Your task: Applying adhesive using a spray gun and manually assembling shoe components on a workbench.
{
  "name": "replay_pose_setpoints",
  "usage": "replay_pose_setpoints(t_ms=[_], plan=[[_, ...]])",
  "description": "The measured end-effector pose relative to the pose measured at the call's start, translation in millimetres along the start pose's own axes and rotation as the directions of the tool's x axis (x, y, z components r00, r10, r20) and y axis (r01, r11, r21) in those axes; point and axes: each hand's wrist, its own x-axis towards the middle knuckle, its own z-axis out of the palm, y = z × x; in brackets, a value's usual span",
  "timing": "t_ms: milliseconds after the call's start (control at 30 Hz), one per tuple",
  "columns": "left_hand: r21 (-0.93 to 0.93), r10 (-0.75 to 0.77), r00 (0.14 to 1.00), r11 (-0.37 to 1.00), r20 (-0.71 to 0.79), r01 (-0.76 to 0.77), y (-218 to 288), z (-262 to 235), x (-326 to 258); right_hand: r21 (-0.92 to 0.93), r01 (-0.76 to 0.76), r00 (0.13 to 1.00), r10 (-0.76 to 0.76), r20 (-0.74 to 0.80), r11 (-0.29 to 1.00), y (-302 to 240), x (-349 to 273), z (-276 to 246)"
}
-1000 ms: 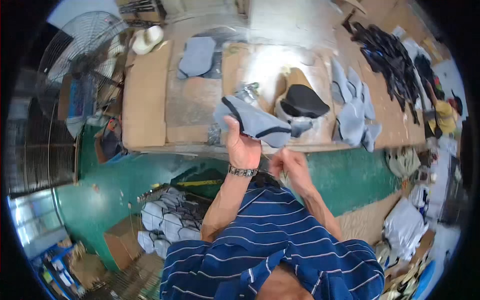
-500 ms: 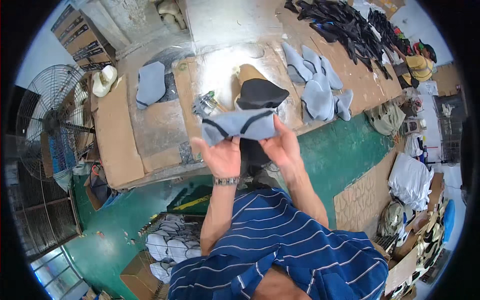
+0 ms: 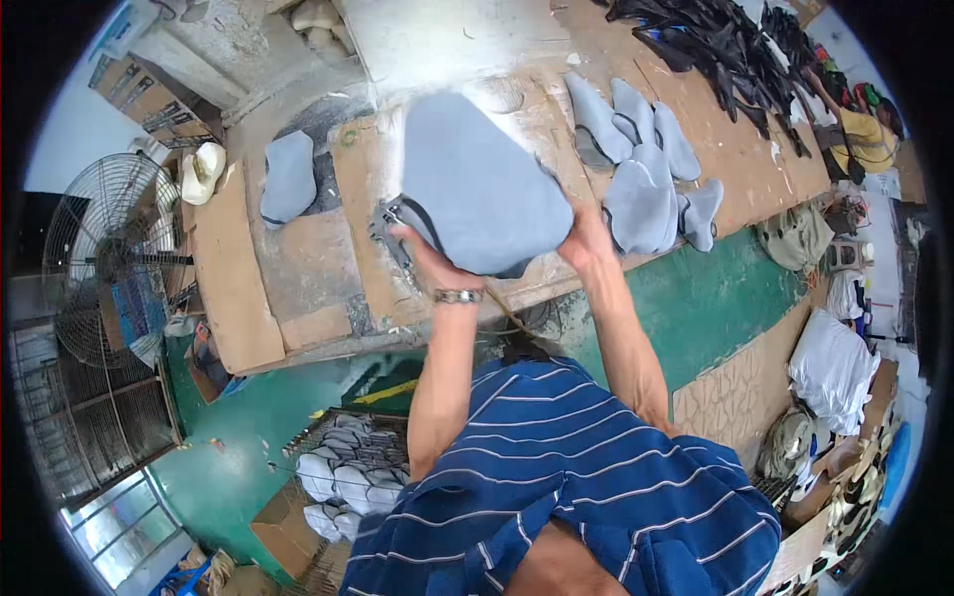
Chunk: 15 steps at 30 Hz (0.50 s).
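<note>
A broad grey fabric piece with black trim along its left edge is gripped at its near sides by both hands, its smooth face turned up toward me. My left hand, with a bracelet at the wrist, is closed on its lower left edge. On the opposite side my right hand holds the right edge, its fingers partly hidden behind the fabric. Whatever lies behind the piece is covered, and I cannot tell if it sits over a form. Part of a metal tool or fixture shows beside my left hand.
Several grey pieces lie right on the cardboard-covered bench; another grey piece and a cream form lie left. Black pieces are heaped far right, near a person in yellow. A fan stands left; a wire basket holds grey pieces.
The grey piece has gone from a folded strip held near me to a broad face spread farther over the bench. The tan and black form behind it is now hidden.
</note>
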Motion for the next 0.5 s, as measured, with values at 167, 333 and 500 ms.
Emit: replay_pose_setpoints(t_ms=[167, 333, 500], plan=[[0.054, -0.052, 0.965, 0.996, -0.258, 0.068, -60.2, -89.5, -5.0, -0.116, -0.097, 0.984, 0.077, -0.161, 0.989, 38.8, 17.3, -76.9], [0.133, -0.036, 0.943, 0.988, -0.330, 0.084, -54.8, -70.1, -8.8, -0.066, -0.056, 0.997, 0.052, -0.057, 0.996, 50.5, 21.5, -103.8], [0.120, -0.034, 0.908, 0.988, -0.418, 0.092, -61.4, -50.6, 5.7, -0.119, -0.042, 0.988, 0.024, -0.151, 0.992, 42.5, 41.4, -107.1]])
